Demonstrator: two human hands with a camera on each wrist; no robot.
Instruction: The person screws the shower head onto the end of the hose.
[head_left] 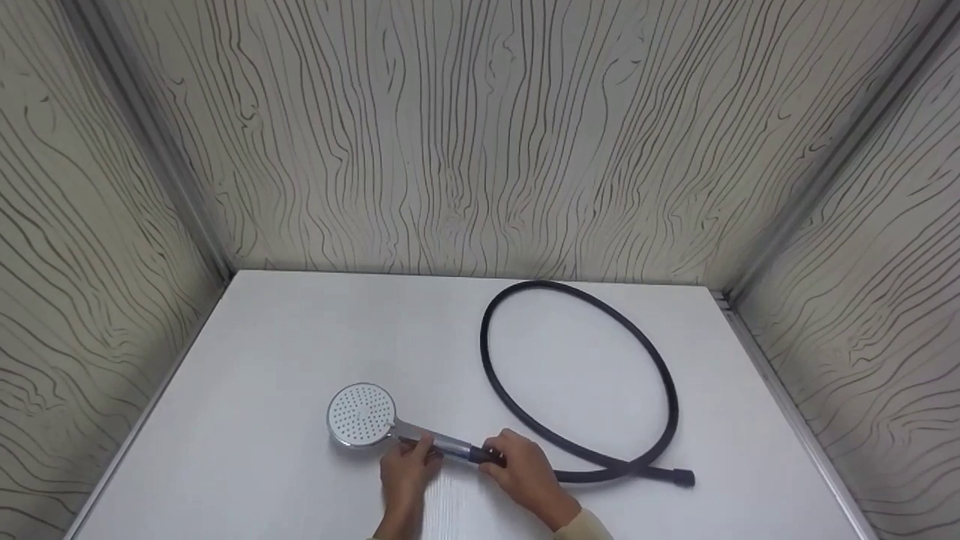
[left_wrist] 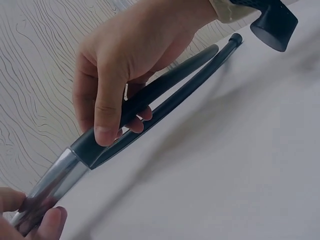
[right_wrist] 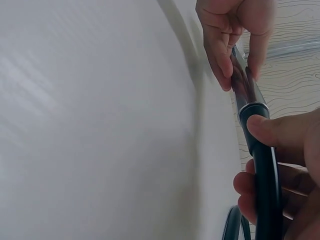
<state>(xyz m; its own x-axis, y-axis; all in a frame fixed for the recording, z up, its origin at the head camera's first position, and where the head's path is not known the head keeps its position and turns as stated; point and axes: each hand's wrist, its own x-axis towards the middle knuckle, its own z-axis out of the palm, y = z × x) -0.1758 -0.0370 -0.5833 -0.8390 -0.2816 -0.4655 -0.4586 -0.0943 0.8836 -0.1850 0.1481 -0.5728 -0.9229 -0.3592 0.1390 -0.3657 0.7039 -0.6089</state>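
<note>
A chrome handheld shower head point(head_left: 361, 415) with a round, dotted white face lies at the left, its handle pointing right. My left hand point(head_left: 409, 474) grips that handle point(right_wrist: 247, 85) between thumb and fingers. At the handle's end, my right hand point(head_left: 523, 471) holds the black connector of a shower hose point(left_wrist: 88, 148), thumb on one side and fingers curled round the other. Connector and handle meet end to end in both wrist views. From the right hand the black hose point(head_left: 486, 352) runs off in one large loop over the table.
The hose's other end fitting point(head_left: 684, 478) lies on the white table point(head_left: 300, 322) at the right, where the hose crosses itself. Wood-grain panels point(head_left: 450, 135) close in the back and both sides, with metal strips point(head_left: 840, 142) at the corners.
</note>
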